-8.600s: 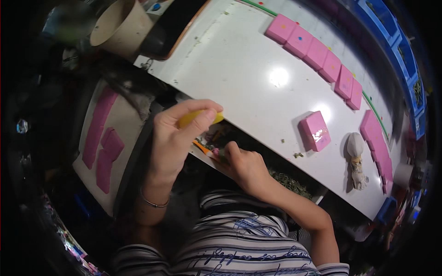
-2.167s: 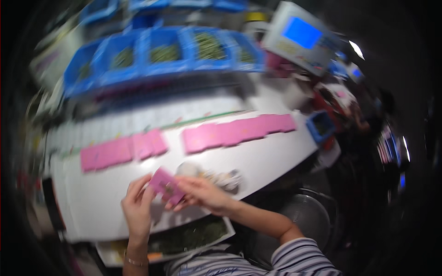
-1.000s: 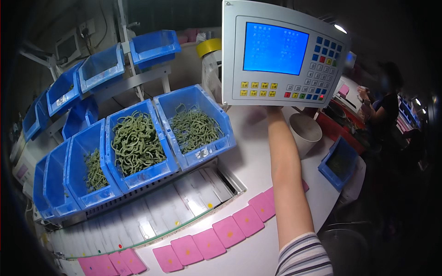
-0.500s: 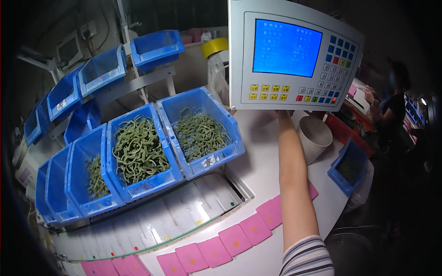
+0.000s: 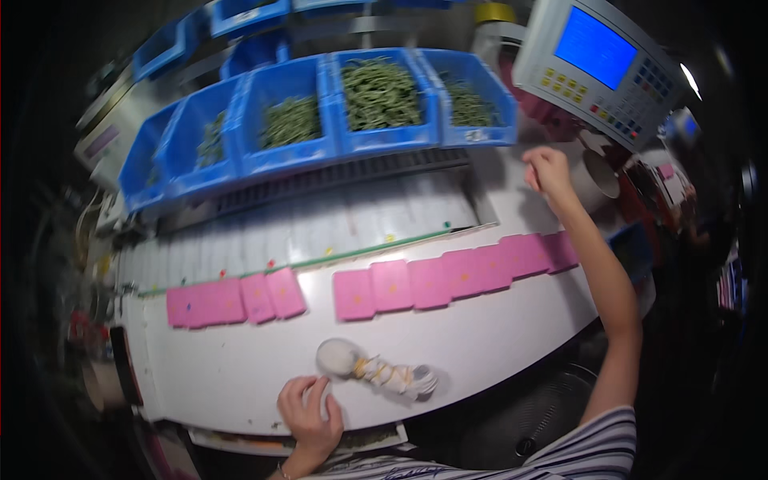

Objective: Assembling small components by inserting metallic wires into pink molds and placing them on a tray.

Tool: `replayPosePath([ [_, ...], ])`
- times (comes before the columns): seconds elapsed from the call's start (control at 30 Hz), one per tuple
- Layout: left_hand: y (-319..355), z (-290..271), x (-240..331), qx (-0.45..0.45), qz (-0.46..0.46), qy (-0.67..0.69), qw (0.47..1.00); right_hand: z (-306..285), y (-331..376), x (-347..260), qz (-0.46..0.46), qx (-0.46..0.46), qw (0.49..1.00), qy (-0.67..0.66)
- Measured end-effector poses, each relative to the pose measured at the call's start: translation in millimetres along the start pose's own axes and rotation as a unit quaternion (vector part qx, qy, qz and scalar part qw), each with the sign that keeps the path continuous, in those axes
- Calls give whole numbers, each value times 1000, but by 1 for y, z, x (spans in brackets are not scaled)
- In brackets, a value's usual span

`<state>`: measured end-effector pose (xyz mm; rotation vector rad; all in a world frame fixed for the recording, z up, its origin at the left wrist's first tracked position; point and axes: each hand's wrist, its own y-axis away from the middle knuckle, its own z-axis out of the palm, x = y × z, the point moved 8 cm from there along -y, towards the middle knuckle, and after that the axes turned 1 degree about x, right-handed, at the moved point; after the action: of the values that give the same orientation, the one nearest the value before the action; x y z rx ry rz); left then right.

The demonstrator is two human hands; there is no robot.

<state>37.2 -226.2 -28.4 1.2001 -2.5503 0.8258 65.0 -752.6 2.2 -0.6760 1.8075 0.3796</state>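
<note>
My left hand (image 5: 309, 414) rests on the front edge of the white table (image 5: 480, 352), fingers curled, holding nothing I can see. Just right of it lies a small white figurine with yellow marks (image 5: 376, 370). My right hand (image 5: 546, 169) is raised at the far right, fingers closed, below a grey control panel with a blue screen (image 5: 598, 60). A row of pink cards (image 5: 448, 278) and a second group of pink cards (image 5: 236, 298) lie across the table.
Several blue bins of green strands (image 5: 352, 104) stand in a row at the back. A white cup (image 5: 596, 172) sits right of my right hand. Another person is at the far right edge.
My right hand has come down from the control panel's keys. The view has tilted down, so the table and my left hand show again.
</note>
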Motion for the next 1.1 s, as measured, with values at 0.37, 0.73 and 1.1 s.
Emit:
replayPosePath([
  [0.37,8,-9,-11,26,13,184,982,202,274,-96,-310,-288,893,150],
  [0.73,59,-64,-84,39,-75,5,996,317,290,-88,-288,-322,879,201],
  [1.1,145,-97,-90,141,45,309,939,339,415,-167,-392,-399,819,129],
])
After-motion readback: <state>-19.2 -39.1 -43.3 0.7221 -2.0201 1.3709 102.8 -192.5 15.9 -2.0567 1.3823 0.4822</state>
